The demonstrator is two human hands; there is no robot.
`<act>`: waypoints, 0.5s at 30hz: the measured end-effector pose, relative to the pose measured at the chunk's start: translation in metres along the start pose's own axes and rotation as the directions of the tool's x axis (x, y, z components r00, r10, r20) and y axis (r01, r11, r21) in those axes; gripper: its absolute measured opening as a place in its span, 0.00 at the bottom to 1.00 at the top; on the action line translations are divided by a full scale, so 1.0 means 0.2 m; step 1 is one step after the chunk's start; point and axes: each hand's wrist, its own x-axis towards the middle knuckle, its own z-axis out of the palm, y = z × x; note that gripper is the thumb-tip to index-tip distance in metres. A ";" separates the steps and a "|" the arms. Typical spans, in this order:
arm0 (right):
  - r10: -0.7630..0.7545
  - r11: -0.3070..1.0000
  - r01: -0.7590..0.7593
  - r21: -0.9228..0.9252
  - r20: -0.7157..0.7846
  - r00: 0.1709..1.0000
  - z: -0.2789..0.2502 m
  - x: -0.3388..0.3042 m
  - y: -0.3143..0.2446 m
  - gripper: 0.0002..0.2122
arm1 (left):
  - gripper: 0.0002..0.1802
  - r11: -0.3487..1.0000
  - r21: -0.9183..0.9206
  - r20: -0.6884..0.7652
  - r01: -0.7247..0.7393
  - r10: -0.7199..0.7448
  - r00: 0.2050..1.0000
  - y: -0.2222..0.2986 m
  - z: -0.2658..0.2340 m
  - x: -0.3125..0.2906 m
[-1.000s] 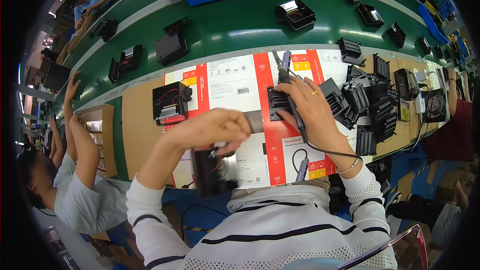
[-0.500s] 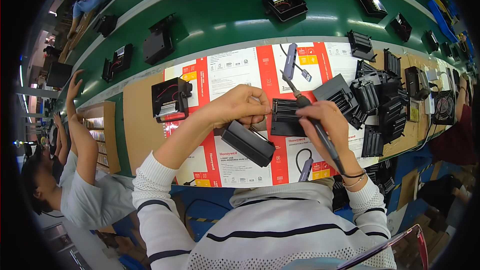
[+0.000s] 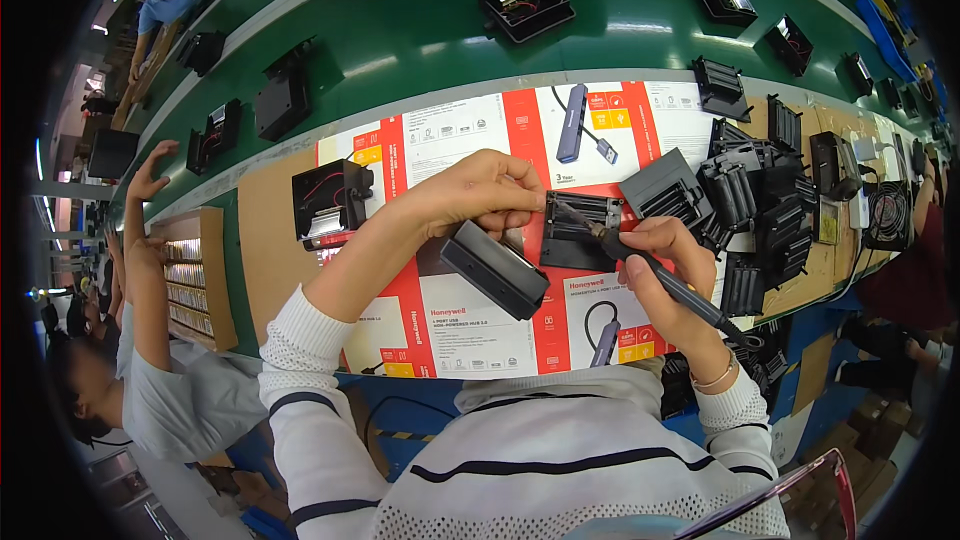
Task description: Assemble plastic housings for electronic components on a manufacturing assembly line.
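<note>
My right hand [image 3: 672, 280] grips a soldering iron [image 3: 690, 298] by its dark handle. The iron's tip reaches the upper left part of a black battery holder [image 3: 578, 252], which lies on the printed sheet. At that holder's left edge my left hand [image 3: 492, 192] is closed in a pinch; what its fingertips hold is too small to make out. Below the left hand, a black plastic casing [image 3: 495, 270] lies tilted against the holder's left side. Another black battery holder [image 3: 668, 190] rests to the right of the iron.
Black holders [image 3: 775, 190] are heaped at the right. An open black box with red wires [image 3: 330, 200] sits at the left. Beyond the printed sheet [image 3: 455, 140], a green conveyor [image 3: 420, 35] carries several black units. A co-worker's arm [image 3: 150, 280] extends at the far left.
The iron's tip has come down from above the holder onto its upper left part, and my right hand has shifted slightly right and down. Units on the conveyor have moved left.
</note>
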 end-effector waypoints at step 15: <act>-0.399 0.761 0.458 -0.459 0.225 0.889 0.15 0.16 0.02 0.16 | 0.11 0.991 0.120 0.185 0.062 -0.083 0.979 -0.01 -0.04 -0.06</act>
